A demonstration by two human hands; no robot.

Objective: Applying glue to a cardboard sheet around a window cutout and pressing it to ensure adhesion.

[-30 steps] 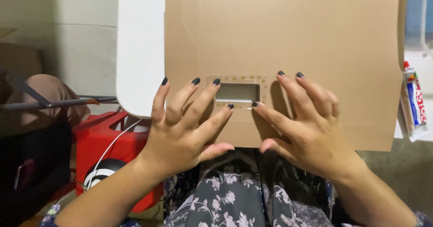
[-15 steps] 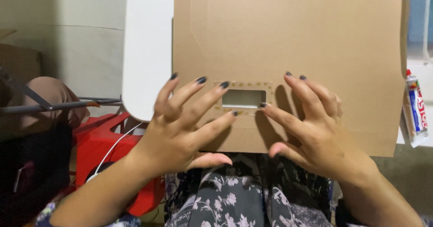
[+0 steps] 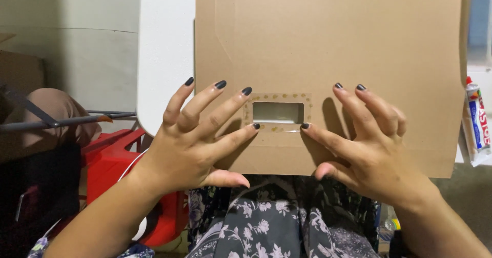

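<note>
Flat brown cardboard sheet [image 3: 328, 47] lies on a white table [image 3: 164, 58], its near edge overhanging the person's lap. It has a matte surface, faint fold creases, and a small rectangular window [image 3: 278, 112] cut out, edged with clear film and glue dots. Left hand [image 3: 192, 145] — fingers spread, index tip pressing the card at the window's lower left corner. Right hand [image 3: 369, 150] — fingers spread too, index tip at the lower right corner. Glue tube [image 3: 477, 122] lies right of the sheet; red plastic stool [image 3: 118, 181] lower left.

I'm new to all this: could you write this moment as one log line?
left hand: index fingertip on clear film window | right hand: index fingertip on window's other edge | cardboard sheet: flat on white table
</note>
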